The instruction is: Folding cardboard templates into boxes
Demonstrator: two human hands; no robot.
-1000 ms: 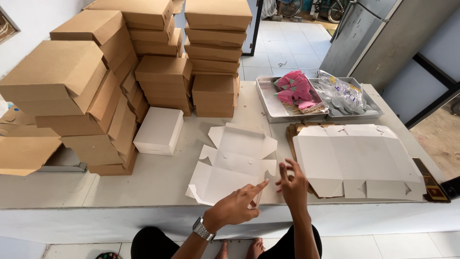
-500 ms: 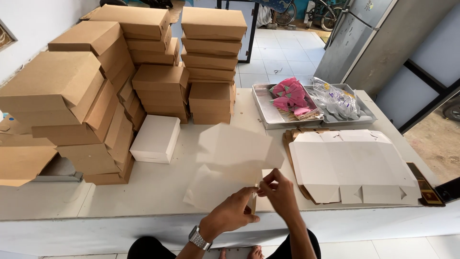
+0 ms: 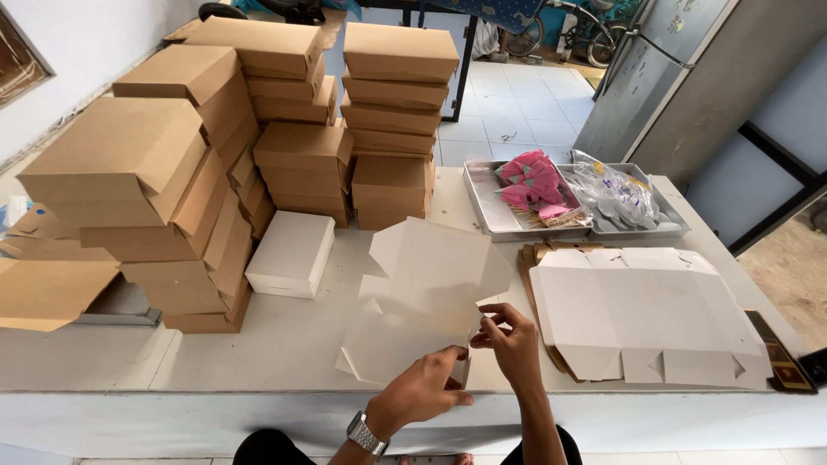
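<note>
White flat box sheet (image 3: 431, 301) is pinched by our left hand (image 3: 422, 392) and right hand (image 3: 512, 344); more sheets (image 3: 646, 314) lie just right on the counter (image 3: 284, 344).

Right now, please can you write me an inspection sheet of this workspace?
Surface: white table, much covered.
Job's things: white flat box blank raised off the table; stack of flat blanks at right.
Clutter: stacks of folded brown boxes; one closed white box; metal tray with pink pieces; second tray with clear bags.
Grippers: left hand and right hand pinch the blank's near corner.
Cables: nothing seen.
Surroundings: tiled floor, grey cabinet, bicycle behind.
</note>
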